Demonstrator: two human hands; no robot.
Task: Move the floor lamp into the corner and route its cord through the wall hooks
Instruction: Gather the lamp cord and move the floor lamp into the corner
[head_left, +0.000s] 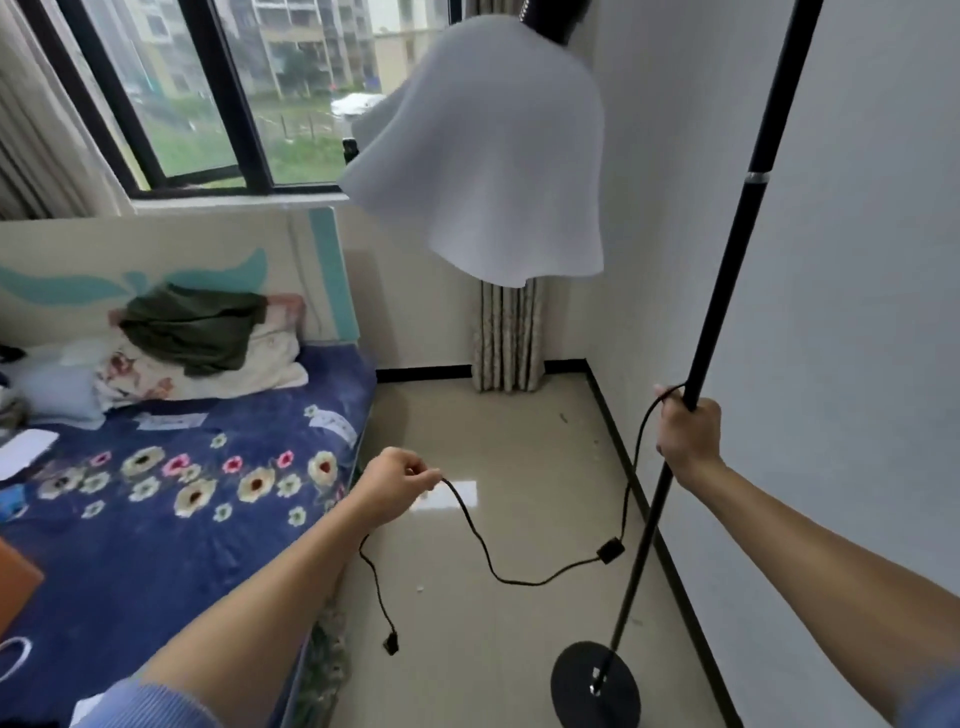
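Currently, lamp-moving step. Right hand (688, 434) grips floor lamp (727, 291) pole; lamp tilted beside right wall, short of curtain (509, 338) corner. Left hand (397, 480) pinches cord (478, 535), slack looping left of pole. Wall hooks apparently out of view. Next: stand base in corner.

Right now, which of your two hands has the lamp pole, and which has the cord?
The right hand grips the black lamp pole by the wall. The left hand pinches the black cord, which sags toward the floor, plug end dangling.
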